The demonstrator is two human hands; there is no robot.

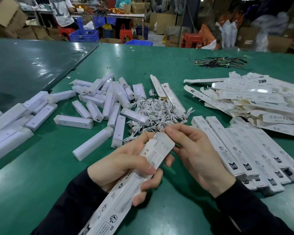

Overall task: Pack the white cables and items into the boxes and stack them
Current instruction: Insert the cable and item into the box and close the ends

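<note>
A long white printed box (126,185) slants from the bottom edge up to the middle of the view. My left hand (124,165) is wrapped around its upper half. My right hand (192,153) pinches the flap at the box's top end (163,143). Behind the hands lies a tangle of white cables (156,112). White bar-shaped items (98,102) are scattered to the left of the cables. A row of closed boxes (244,153) lies side by side to the right of my hands.
A heap of flat, unfilled box sleeves (255,97) covers the right of the green table (41,167). A bundle of dark wires (221,61) lies at the far side. Beyond the table stand cartons, blue crates (84,35), red stools and people.
</note>
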